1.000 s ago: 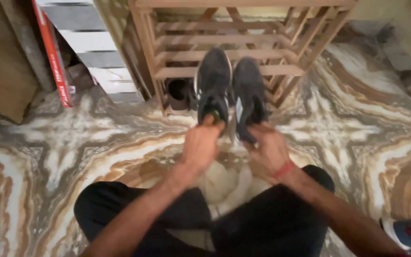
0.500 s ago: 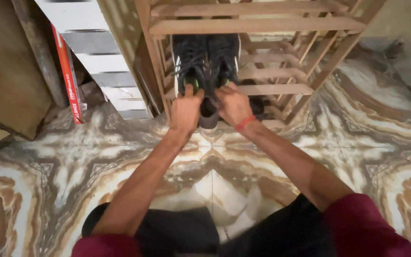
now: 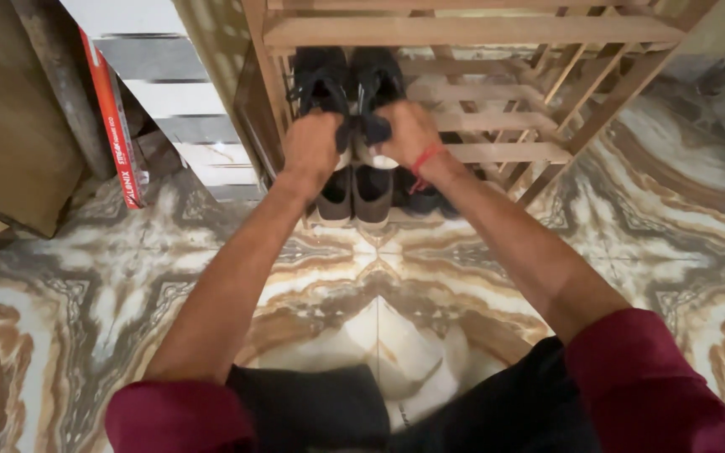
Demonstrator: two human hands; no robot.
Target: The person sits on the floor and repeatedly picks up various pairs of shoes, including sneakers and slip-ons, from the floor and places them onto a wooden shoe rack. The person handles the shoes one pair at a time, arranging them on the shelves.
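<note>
A pair of black sneakers with white soles rests on a slatted shelf of a wooden shoe rack. My left hand grips the heel of the left sneaker. My right hand, with a red thread on its wrist, grips the heel of the right sneaker. Both shoes point away from me into the rack. Another dark pair sits on the lower shelf, just under my hands.
The rack stands on a marble-patterned floor. To its left lean white slatted boards, a long red box and a brown cardboard panel. My knees in dark trousers fill the bottom edge.
The sneakers went from being held over the floor up and forward onto the rack's shelf. My arms have stretched out, and my view has closed in on the rack.
</note>
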